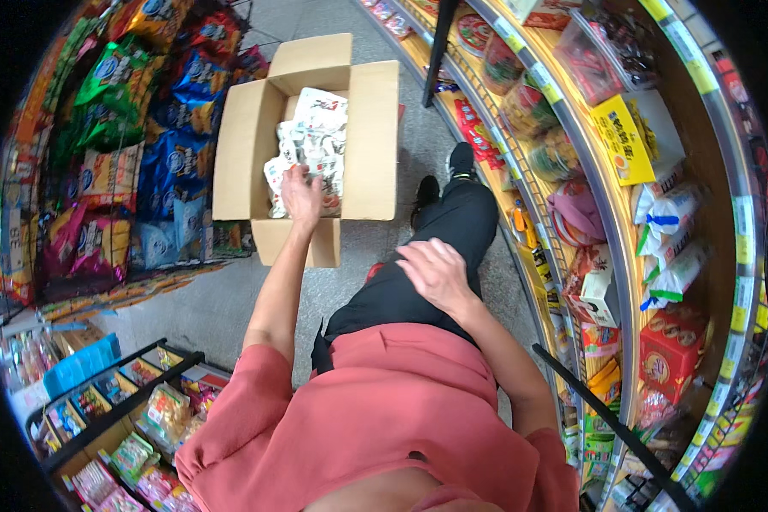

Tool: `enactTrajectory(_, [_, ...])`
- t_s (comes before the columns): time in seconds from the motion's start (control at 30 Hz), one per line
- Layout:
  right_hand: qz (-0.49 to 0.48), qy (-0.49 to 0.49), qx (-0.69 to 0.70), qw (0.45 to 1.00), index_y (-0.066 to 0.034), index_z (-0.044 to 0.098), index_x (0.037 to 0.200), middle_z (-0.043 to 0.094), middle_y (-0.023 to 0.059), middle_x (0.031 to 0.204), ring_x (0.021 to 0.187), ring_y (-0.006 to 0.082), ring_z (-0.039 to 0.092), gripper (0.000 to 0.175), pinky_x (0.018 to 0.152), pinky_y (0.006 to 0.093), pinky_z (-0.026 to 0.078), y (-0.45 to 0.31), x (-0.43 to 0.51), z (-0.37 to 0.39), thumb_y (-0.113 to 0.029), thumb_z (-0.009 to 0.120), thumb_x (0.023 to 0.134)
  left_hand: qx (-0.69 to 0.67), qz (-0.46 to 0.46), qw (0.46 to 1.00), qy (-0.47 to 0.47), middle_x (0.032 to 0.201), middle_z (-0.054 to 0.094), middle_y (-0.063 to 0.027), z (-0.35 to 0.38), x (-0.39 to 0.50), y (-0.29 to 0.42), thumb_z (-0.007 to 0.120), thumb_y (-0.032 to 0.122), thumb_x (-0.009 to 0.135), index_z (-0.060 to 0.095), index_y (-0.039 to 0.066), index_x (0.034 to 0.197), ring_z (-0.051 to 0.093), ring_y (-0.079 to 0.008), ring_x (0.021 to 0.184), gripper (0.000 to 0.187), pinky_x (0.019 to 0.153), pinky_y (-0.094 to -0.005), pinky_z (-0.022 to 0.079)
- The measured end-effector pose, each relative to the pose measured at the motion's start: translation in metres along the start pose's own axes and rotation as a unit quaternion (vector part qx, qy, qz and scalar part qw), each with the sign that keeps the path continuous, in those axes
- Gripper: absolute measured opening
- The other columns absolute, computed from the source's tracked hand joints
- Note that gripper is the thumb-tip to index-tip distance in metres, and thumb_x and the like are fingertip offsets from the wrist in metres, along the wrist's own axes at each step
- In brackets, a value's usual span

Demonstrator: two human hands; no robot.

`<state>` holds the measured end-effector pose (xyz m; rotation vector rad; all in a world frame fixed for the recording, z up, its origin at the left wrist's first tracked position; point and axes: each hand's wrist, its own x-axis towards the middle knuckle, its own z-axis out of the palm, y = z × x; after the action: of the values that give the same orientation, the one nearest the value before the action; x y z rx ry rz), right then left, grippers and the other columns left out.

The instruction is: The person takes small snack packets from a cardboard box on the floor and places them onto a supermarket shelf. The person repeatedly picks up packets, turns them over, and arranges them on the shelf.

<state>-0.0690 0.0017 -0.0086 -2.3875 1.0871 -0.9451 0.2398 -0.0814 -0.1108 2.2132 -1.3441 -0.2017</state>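
An open cardboard carton with its flaps folded out stands on the floor before me. Several white printed packets fill the part of it that I can see. My left hand reaches over the near end of the carton, its fingers apart and at the packets; no packet is seen lifted. My right hand is slightly blurred, held over my dark trousers with loosely spread fingers and nothing in it.
At left, a wire rack holds bagged snacks. Curved shelves along the right carry jars, boxes and bags, with a black bar in front. A lower-left display holds small packets. Grey floor lies between.
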Motion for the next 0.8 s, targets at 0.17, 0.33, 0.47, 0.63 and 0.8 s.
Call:
enactTrajectory(0.17, [-0.021, 0.013, -0.006, 1.0, -0.0086, 0.07, 0.092, 0.064, 0.0039, 0.093, 0.081, 0.0224, 0.06, 0.014, 0.07, 0.0349, 0.049, 0.003, 0.005, 0.016, -0.016, 0.074, 0.08, 0.049, 0.066, 0.996, 0.035, 0.11, 0.059, -0.0168, 0.007, -0.004, -0.007, 0.079, 0.021, 0.075, 0.069, 0.003, 0.094, 0.056, -0.0373, 0.105, 0.028, 0.089, -0.0487, 0.045])
enactTrajectory(0.33, [-0.009, 0.031, 0.007, 0.999, -0.0075, 0.07, 0.091, 0.064, 0.0042, 0.092, 0.079, 0.023, 0.06, 0.014, 0.07, 0.0352, 0.051, 0.002, 0.003, 0.018, -0.015, 0.075, 0.079, -0.292, -0.022, 0.954, 0.064, 0.083, 0.057, -0.005, -0.029, -0.014, 0.041, 0.065, 0.012, 0.095, 0.054, 0.002, 0.093, 0.05, -0.0139, 0.075, 0.015, 0.07, -0.0259, 0.045])
enactTrajectory(0.47, [0.132, 0.034, 0.166, 0.977, -0.0022, 0.063, 0.114, 0.064, 0.0095, 0.106, 0.078, 0.0174, 0.062, 0.034, 0.063, 0.03, 0.051, -0.001, 0.009, 0.001, -0.01, 0.075, 0.083, -0.498, 0.042, 0.864, 0.051, 0.088, 0.06, -0.0026, -0.065, -0.032, 0.107, 0.06, 0.007, 0.099, 0.053, 0.004, 0.101, 0.056, -0.0066, 0.081, 0.008, 0.073, -0.0215, 0.046])
enactTrajectory(0.63, [0.28, 0.214, 0.408, 0.842, -0.0016, 0.039, 0.144, 0.052, 0.0163, 0.133, 0.083, 0.0141, 0.061, 0.065, 0.074, 0.0269, 0.052, 0.02, 0.005, -0.028, -0.02, 0.072, 0.091, -0.62, 0.072, 0.775, -0.095, 0.093, 0.064, -0.0018, -0.071, -0.076, 0.199, 0.062, 0.0, 0.096, 0.054, 0.004, 0.103, 0.058, -0.0044, 0.085, 0.011, 0.076, -0.0196, 0.046])
enactTrajectory(0.8, [0.41, 0.194, 0.393, 0.8, -0.0002, 0.064, 0.117, 0.066, 0.0014, 0.09, 0.067, 0.0068, 0.055, 0.035, 0.06, 0.0224, 0.045, 0.04, -0.03, -0.083, -0.03, 0.061, 0.099, -0.664, -0.024, 0.684, -0.302, 0.095, 0.07, -0.0034, -0.011, -0.112, 0.26, 0.064, 0.004, 0.095, 0.057, 0.004, 0.105, 0.062, -0.005, 0.084, 0.013, 0.075, -0.0208, 0.047])
